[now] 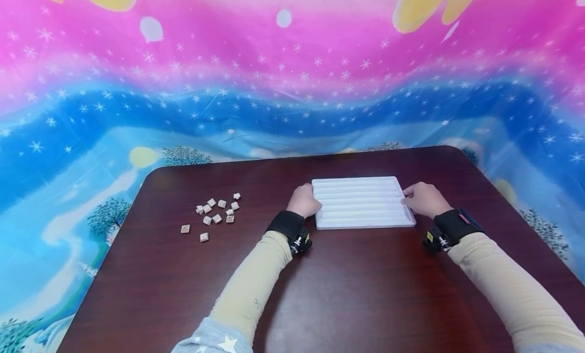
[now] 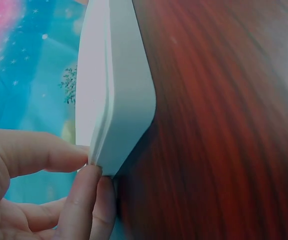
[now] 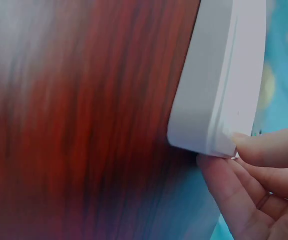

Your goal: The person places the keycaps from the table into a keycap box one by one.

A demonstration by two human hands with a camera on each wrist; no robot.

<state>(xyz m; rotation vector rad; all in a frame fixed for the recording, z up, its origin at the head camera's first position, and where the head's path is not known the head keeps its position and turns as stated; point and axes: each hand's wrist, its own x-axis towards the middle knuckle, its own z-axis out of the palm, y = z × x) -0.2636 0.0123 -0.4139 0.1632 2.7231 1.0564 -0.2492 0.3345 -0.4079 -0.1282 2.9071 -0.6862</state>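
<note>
A white ridged tray [image 1: 361, 203] lies on the dark wooden table, its raised bars running side to side. At its left end my left hand [image 1: 304, 200] pinches the rim between thumb and fingers; the left wrist view shows the tray's side wall [image 2: 131, 95] close beside the fingers [image 2: 78, 200]. My right hand [image 1: 426, 199] pinches the opposite end, with the thumb on top of the rim and fingers [image 3: 229, 190] beneath in the right wrist view. Part of each hand's fingers is hidden in the head view.
Several small pale square tiles [image 1: 217, 218] lie scattered to the left of my left hand, a few with marks on their faces. The table [image 1: 347, 292] has rounded far corners. Behind it hangs a pink and blue patterned cloth [image 1: 292, 89].
</note>
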